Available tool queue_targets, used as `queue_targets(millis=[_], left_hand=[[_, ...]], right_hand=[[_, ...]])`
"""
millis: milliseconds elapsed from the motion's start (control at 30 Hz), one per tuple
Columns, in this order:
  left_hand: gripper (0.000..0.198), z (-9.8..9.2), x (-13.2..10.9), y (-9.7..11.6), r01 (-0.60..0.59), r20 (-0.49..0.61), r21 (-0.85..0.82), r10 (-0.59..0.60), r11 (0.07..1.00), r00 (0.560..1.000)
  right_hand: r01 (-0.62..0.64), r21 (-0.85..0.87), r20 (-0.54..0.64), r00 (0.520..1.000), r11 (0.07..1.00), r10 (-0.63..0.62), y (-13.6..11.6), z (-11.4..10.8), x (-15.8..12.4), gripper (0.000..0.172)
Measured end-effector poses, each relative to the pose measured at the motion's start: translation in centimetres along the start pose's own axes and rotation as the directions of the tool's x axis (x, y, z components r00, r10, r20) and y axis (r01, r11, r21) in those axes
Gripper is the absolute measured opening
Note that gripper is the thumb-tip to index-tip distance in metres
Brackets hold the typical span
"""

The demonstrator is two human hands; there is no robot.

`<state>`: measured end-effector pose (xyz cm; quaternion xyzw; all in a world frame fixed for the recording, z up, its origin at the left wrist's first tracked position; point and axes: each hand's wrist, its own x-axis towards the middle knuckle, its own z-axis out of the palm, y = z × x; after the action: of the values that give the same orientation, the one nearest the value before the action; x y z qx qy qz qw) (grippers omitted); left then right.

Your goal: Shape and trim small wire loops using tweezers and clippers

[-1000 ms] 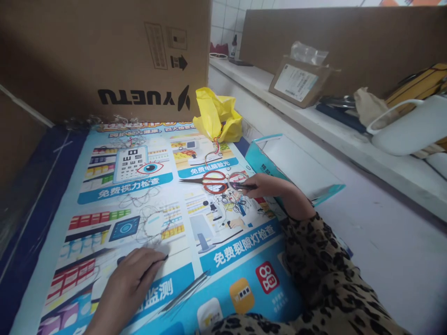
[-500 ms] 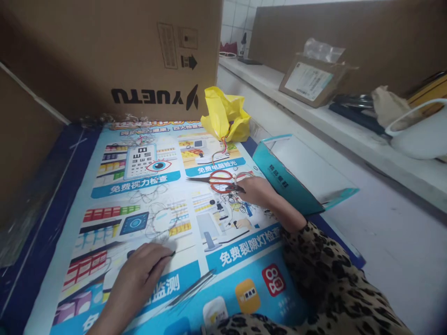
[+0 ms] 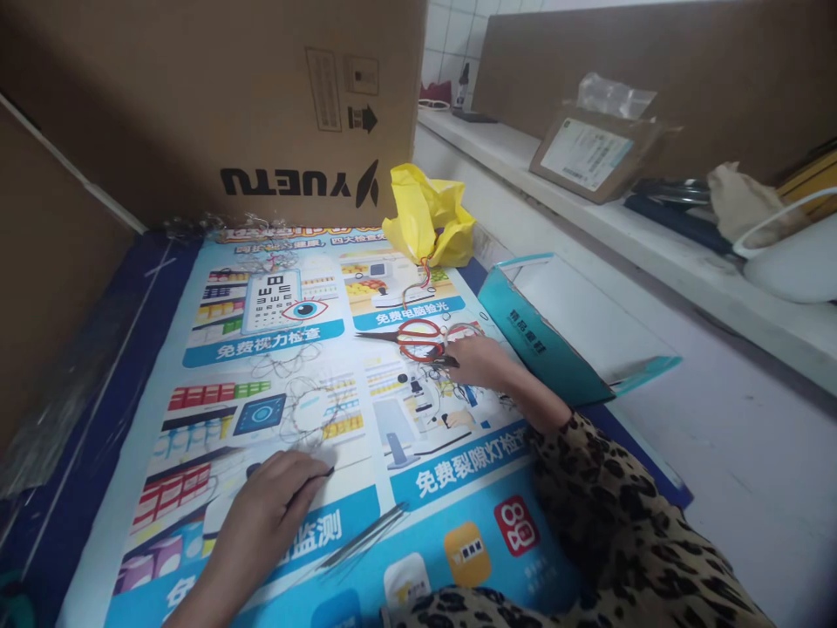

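Observation:
My left hand [image 3: 278, 497] rests low on the printed poster [image 3: 385, 462], thumb and forefinger pinched on a small dark tip [image 3: 330, 472] too small to name. On the right, my right hand [image 3: 480, 359] is closed beside the orange handles of a pair of scissors [image 3: 404, 337], whose blades point left. A dark piece [image 3: 445, 360] shows at its fingertips; what it is I cannot make out. Small tangled bits lie under and around that hand. Loops of thin wire [image 3: 307, 414] lie between the hands and farther back. A bundle of thin dark strands [image 3: 366, 536] lies near my body.
A crumpled yellow bag [image 3: 428, 214] with coloured wires at its mouth stands at the back. Right of my right hand is an open teal box [image 3: 542, 336]. A large cardboard box [image 3: 261, 96] closes off the back, and a white ledge [image 3: 497, 144] holds a package [image 3: 585, 153].
The whole view has shifted slightly to the right. Both hands keep nearly the same place and grip on the poster; the scissors have not visibly moved.

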<state>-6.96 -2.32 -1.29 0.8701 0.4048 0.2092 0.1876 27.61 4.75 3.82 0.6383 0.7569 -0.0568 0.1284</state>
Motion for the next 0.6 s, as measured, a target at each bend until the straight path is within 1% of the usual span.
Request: queue_targets(millis=[200,367,600], left_hand=[[0.015,0.1,-0.1,0.0,0.001,-0.005,0.002,-0.001,1.000,1.000],[0.015,0.0,-0.1,0.1,0.001,-0.001,0.001,-0.001,1.000,1.000],[0.016,0.0,-0.1,0.0,0.016,0.003,0.003,-0.016,1.000,1.000]], right_hand=[[0.059,0.087,-0.015,0.998,0.994,-0.058,1.7,0.0,-0.4,0.018],[0.129,0.190,-0.043,0.992,0.973,-0.123,2.4,-0.3,-0.6,0.014],[0.170,0.320,-0.042,0.985,0.932,-0.165,3.2,-0.6,-0.6,0.014]])
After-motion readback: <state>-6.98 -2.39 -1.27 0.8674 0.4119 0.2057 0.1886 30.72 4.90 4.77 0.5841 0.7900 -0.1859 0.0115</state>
